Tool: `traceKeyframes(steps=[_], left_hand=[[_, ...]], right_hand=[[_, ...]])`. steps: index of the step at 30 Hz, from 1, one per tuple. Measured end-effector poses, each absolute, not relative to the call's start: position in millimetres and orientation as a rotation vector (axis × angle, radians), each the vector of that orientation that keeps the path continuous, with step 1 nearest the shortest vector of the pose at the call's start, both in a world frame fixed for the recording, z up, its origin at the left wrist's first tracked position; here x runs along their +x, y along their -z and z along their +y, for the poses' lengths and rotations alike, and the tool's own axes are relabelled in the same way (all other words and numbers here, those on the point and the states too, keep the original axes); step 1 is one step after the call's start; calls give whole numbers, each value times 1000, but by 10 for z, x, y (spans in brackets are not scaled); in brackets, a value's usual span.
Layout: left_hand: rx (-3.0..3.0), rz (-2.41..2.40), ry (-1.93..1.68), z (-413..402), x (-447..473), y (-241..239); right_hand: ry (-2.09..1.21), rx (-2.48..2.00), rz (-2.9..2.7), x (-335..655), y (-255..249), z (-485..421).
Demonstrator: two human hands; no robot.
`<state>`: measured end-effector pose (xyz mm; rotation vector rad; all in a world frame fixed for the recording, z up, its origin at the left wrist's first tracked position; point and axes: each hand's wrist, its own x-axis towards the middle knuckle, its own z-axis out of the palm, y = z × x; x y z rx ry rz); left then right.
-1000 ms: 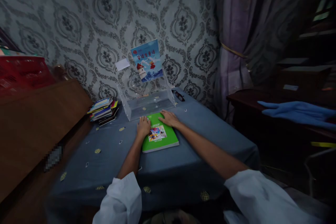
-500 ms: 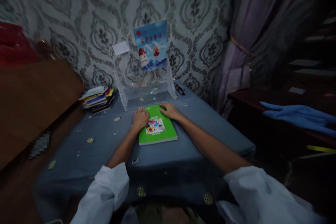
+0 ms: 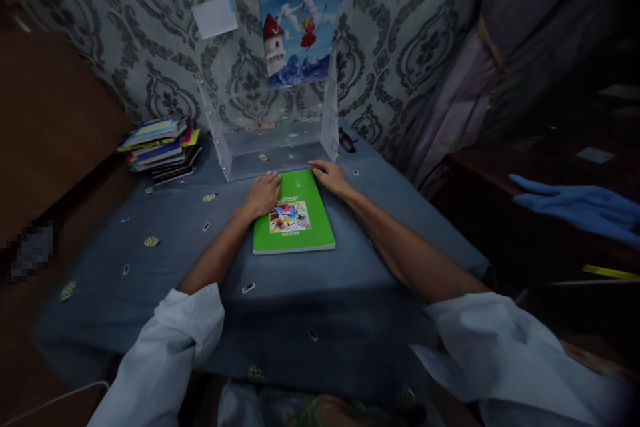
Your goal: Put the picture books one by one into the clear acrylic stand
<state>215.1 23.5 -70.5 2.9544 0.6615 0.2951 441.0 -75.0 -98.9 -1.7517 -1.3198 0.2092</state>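
A green book (image 3: 295, 188) with a colourful picture on its cover lies flat on the blue-covered table, its cover print upside down to me. My left hand (image 3: 263, 195) is closed over its left edge, near the far corner. At the far right corner, the bent fingers of my right hand (image 3: 331, 178) hold the book's edge; part of that grip is hidden. Just beyond the book stands a clear plastic rack (image 3: 220, 147). Above the rack's right part is a blue illustrated cover (image 3: 295, 20) with a red title, upright before the wall.
A stack of books (image 3: 163, 150) sits at the table's left rear. Dark glasses (image 3: 347, 141) lie right of the rack. A white card (image 3: 215, 17) shows above the rack's left side. Blue gloves (image 3: 580, 207) rest on a dark surface at right. The tablecloth (image 3: 175, 307) hangs over the front edge.
My view has tipped down and moved nearer. The book has turned slightly on the table under my hands. My right hand has shifted outward, from over the cover to its edge.
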Motion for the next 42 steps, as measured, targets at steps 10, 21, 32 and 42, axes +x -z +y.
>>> traceKeyframes(steps=[10, 21, 32, 42], left_hand=[[3070, 485, -119, 272, 2193, 612], [3055, 181, -145, 385, 2356, 569], [3059, 122, -180, 223, 2619, 570], [3120, 16, -251, 142, 2580, 522]], right_hand=[[-234, -1620, -1208, 4500, 1078, -687], [-204, -1636, -1160, 4533, 1067, -759], [-230, -1617, -1128, 4517, 1035, -826], [-225, -1589, -1107, 4518, 1045, -835]])
